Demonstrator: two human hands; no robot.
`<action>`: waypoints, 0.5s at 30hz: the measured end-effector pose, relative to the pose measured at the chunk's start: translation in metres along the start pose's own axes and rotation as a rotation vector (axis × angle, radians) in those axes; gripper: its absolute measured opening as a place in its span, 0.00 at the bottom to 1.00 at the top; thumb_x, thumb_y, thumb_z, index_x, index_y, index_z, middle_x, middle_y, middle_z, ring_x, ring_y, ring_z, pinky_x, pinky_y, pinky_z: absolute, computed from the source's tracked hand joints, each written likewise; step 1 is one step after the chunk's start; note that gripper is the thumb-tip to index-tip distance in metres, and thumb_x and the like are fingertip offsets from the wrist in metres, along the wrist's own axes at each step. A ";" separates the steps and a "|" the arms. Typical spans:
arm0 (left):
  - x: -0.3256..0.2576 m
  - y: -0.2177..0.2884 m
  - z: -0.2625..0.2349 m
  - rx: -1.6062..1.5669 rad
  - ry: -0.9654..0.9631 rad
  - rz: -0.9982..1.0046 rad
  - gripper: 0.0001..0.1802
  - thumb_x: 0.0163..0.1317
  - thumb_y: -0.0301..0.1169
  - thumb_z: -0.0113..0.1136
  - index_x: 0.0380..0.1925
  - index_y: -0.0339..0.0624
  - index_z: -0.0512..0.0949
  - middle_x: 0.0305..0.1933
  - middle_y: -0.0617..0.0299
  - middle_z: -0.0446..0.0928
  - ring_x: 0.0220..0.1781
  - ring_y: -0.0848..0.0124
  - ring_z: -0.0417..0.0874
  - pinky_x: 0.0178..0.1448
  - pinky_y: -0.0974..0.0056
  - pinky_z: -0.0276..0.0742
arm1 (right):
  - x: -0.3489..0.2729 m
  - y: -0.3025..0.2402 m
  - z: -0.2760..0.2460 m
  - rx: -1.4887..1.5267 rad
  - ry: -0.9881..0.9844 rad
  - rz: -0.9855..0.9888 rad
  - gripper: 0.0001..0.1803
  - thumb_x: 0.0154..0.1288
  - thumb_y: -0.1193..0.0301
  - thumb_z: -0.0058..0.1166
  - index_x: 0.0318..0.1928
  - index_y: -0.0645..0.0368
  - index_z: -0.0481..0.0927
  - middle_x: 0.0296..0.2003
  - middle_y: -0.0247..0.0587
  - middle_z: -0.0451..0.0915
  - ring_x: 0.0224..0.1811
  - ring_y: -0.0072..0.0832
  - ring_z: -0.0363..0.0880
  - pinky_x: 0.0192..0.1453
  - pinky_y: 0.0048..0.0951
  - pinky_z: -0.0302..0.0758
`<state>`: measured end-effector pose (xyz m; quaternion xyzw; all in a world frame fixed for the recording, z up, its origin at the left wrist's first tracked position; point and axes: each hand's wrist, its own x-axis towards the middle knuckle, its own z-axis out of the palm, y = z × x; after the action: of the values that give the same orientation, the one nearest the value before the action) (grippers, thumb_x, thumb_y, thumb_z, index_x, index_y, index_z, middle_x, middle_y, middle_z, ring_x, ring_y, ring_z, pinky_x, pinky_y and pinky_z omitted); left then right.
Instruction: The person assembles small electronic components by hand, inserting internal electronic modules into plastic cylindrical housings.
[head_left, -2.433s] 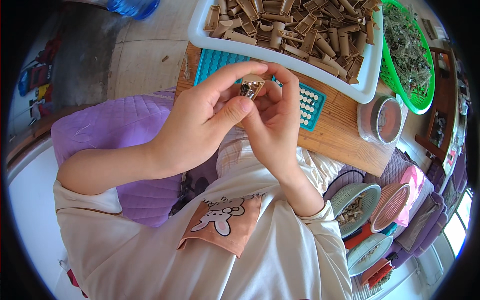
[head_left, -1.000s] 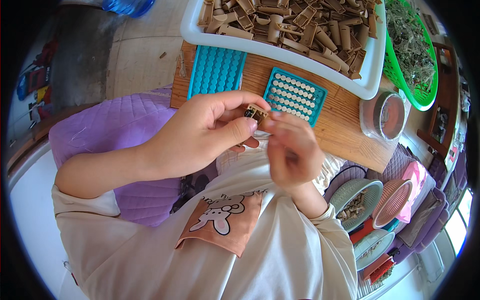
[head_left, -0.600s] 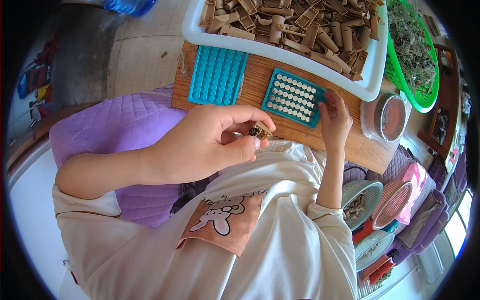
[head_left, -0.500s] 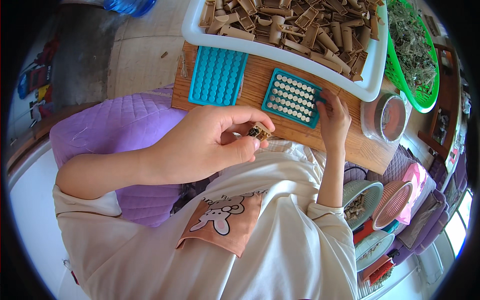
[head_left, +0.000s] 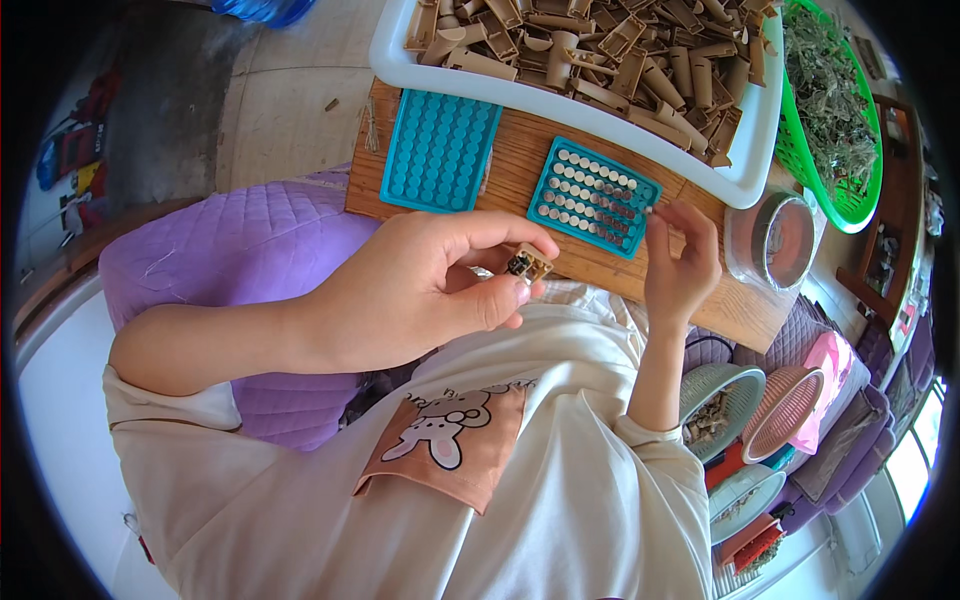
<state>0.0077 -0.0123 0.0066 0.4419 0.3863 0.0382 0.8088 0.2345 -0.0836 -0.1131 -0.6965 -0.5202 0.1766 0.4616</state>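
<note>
A small tan roll (head_left: 529,264) is pinched between the thumb and curled fingers of the left hand (head_left: 420,290), which is held above the lap, near the front edge of the wooden board (head_left: 600,265). The roll's dark open end is turned up toward the camera. The right hand (head_left: 682,262) is stretched forward to the right-hand teal tray (head_left: 593,197), its fingertips drawn together at the tray's right edge; something tiny seems to be nipped between them, but it is too small to be made out with certainty.

That tray is filled with rows of small round pale pieces. A second teal tray (head_left: 440,150), with empty round cells, lies just beside it to the left on the same board. Behind both trays a white tub (head_left: 745,170) is heaped with tan rolled tubes (head_left: 590,45). To the right of it a green basket (head_left: 850,205) is filled with dried greenish herb. A round clear container (head_left: 775,240) stands at the board's right end, just beside the right hand. A purple quilted cushion (head_left: 230,250) is seen under the left forearm.
</note>
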 end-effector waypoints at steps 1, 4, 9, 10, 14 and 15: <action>0.001 0.000 0.000 -0.015 0.011 0.005 0.17 0.56 0.25 0.48 0.47 0.37 0.65 0.37 0.61 0.72 0.35 0.77 0.74 0.40 0.73 0.72 | -0.004 -0.022 0.000 0.092 0.064 -0.014 0.10 0.44 0.82 0.56 0.30 0.63 0.73 0.24 0.39 0.75 0.28 0.28 0.75 0.33 0.22 0.71; 0.001 -0.001 0.001 -0.010 0.014 0.006 0.17 0.57 0.25 0.48 0.48 0.37 0.64 0.37 0.61 0.72 0.35 0.78 0.74 0.39 0.74 0.72 | -0.019 -0.072 0.006 0.293 0.057 -0.196 0.14 0.37 0.85 0.59 0.29 0.63 0.72 0.23 0.39 0.75 0.26 0.30 0.74 0.30 0.22 0.70; 0.000 -0.003 0.001 0.041 0.027 0.025 0.16 0.58 0.23 0.46 0.48 0.37 0.64 0.37 0.63 0.72 0.35 0.79 0.74 0.39 0.74 0.72 | -0.021 -0.095 0.029 0.296 0.067 -0.392 0.17 0.32 0.85 0.60 0.28 0.62 0.72 0.22 0.36 0.74 0.24 0.30 0.72 0.25 0.22 0.69; 0.000 -0.001 0.001 0.045 0.032 -0.004 0.16 0.58 0.23 0.45 0.47 0.36 0.65 0.37 0.63 0.72 0.35 0.79 0.74 0.39 0.74 0.72 | -0.023 -0.096 0.032 0.276 0.055 -0.416 0.17 0.31 0.85 0.61 0.28 0.62 0.72 0.22 0.36 0.75 0.24 0.29 0.72 0.25 0.22 0.69; 0.004 -0.004 -0.002 0.050 0.092 -0.027 0.14 0.59 0.23 0.44 0.46 0.36 0.65 0.36 0.64 0.72 0.34 0.79 0.73 0.38 0.75 0.72 | -0.020 -0.090 0.041 0.227 0.014 -0.499 0.17 0.31 0.84 0.59 0.28 0.62 0.72 0.24 0.38 0.76 0.25 0.29 0.72 0.25 0.23 0.69; 0.004 -0.003 -0.004 0.004 0.089 -0.034 0.14 0.59 0.24 0.43 0.46 0.36 0.65 0.35 0.63 0.72 0.33 0.79 0.74 0.38 0.75 0.72 | -0.019 -0.088 0.040 0.207 -0.022 -0.533 0.17 0.32 0.85 0.58 0.29 0.62 0.71 0.25 0.38 0.76 0.25 0.29 0.73 0.25 0.22 0.69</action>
<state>0.0073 -0.0097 0.0010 0.4349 0.4293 0.0434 0.7904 0.1484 -0.0793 -0.0653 -0.4821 -0.6693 0.1089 0.5547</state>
